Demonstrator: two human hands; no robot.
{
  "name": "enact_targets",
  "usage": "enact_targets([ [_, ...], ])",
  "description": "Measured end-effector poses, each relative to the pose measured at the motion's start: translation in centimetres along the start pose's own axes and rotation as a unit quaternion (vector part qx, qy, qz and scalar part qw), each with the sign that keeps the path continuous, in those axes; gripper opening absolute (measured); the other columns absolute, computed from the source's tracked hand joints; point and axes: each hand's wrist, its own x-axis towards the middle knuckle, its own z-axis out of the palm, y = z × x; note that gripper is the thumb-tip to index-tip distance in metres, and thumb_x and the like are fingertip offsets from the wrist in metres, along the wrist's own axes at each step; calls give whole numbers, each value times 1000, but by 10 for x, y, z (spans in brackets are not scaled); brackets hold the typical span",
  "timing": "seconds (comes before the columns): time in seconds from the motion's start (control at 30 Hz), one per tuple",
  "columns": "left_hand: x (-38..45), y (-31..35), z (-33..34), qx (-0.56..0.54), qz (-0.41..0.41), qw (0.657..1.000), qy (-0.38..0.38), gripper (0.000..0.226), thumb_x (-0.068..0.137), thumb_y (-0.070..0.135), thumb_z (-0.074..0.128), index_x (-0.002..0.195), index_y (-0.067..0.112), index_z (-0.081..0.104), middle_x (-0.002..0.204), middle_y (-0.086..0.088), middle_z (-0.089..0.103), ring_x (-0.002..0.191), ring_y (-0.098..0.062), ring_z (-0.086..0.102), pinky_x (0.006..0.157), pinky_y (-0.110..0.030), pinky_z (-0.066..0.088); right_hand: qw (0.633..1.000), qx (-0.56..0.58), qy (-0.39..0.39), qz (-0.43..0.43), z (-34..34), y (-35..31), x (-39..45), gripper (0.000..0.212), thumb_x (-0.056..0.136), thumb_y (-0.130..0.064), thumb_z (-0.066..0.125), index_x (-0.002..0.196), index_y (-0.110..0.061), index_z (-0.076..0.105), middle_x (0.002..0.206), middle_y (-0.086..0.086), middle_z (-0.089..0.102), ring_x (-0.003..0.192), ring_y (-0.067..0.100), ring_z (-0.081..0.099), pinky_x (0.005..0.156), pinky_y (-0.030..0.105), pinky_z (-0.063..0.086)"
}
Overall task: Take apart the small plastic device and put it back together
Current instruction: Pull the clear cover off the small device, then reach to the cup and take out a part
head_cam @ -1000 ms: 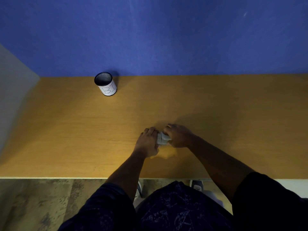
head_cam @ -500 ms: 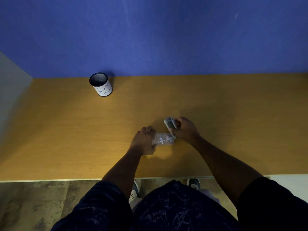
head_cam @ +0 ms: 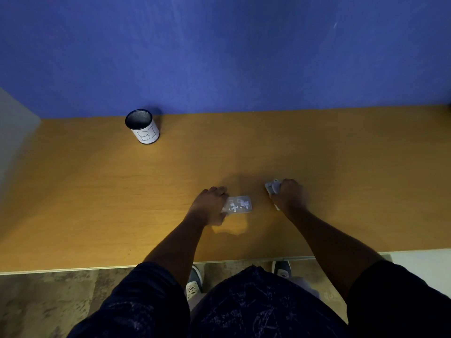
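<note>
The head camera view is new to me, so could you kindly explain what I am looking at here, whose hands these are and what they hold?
There is no machine here: a person wears one wide-angle camera on the head, looking forward and down, so you see their own arms from above. They stand at a wooden table against a blue wall. The left hand steadies the open base of the small plastic device, which lies flat with small pale bits inside. The right hand keeps a grip on the removed cover, off to the right and apart from the base. A dark mesh cup with a white label stands near the wall.
</note>
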Motion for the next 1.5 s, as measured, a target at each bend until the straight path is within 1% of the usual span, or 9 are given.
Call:
enact_targets([
  [0.43, 4, 2, -5, 30, 31, 999, -24, 74, 82, 48, 60, 142, 7, 46, 145, -13, 46, 121, -32, 52, 97, -41, 47, 1000, -5, -5, -3, 4, -1, -2, 56, 91, -56, 56, 108, -4, 69, 106, 15, 70, 93, 31, 69, 81, 38, 58],
  [0.57, 3, 0, -3, 27, 31, 999, -10, 74, 81, 49, 60, 141, 8, 47, 143, -11, 48, 119, -30, 53, 96, -39, 46, 999, -24, -28, 13, 4, -5, -5, 56, 85, -47, 67, 118, -2, 59, 119, 16, 59, 109, 31, 59, 87, 42, 55],
  [0.7, 2, -7, -9, 8, 23, 1000, 17, 73, 79, 50, 60, 139, 10, 49, 136, -9, 51, 115, -29, 55, 94, -38, 47, 995, -28, 51, -80, 1, -12, -8, 49, 89, -44, 63, 118, -4, 58, 122, 16, 53, 112, 33, 54, 87, 46, 53],
  [0.83, 5, -18, -21, 5, 3, 999, 49, 67, 78, 50, 59, 130, 9, 55, 127, -10, 54, 111, -30, 56, 91, -39, 48, 977, 98, -11, -191, 5, -34, -1, 32, 97, -30, 60, 112, -3, 68, 115, 17, 65, 108, 34, 59, 87, 38, 49],
  [0.93, 7, -31, -34, 9, -10, 998, 67, 62, 77, 49, 60, 123, 8, 58, 121, -11, 56, 107, -32, 58, 88, -40, 49, 962, 220, -97, -127, 7, -55, 7, 26, 100, -29, 55, 102, -12, 74, 102, 8, 73, 98, 25, 67, 79, 30, 46],
  [1.1, 5, -59, -59, 26, -31, 995, 90, 61, 77, 49, 61, 122, 7, 59, 121, -11, 56, 107, -31, 57, 88, -40, 51, 939, 296, -146, -98, 11, -86, 21, 27, 95, -23, 60, 79, -8, 75, 77, 7, 75, 73, 23, 70, 75, 39, 56],
  [1.27, -1, -92, -81, 49, -47, 992, 109, 64, 78, 49, 59, 127, 7, 56, 127, -11, 55, 109, -30, 56, 89, -40, 49, 880, 434, -186, -42, 11, -129, 32, 22, 95, -6, 64, 79, 7, 71, 68, 18, 65, 53, 19, 57, 57, 32, 48],
  [1.4, -7, -120, -95, 69, -69, 987, 129, 64, 79, 50, 56, 129, 10, 55, 130, -10, 54, 110, -29, 55, 90, -39, 48, 831, 514, -215, 9, 8, -168, 42, 6, 92, 5, 62, 89, 8, 66, 65, 15, 60, 45, 14, 54, 45, 23, 45],
  [1.5, -12, -134, -99, 62, -83, 983, 154, 63, 78, 50, 56, 127, 11, 57, 125, -8, 56, 107, -28, 57, 86, -39, 49, 811, 542, -222, 12, 7, -185, 50, 12, 90, 5, 66, 78, 5, 67, 59, 15, 62, 42, 12, 56, 41, 19, 47],
])
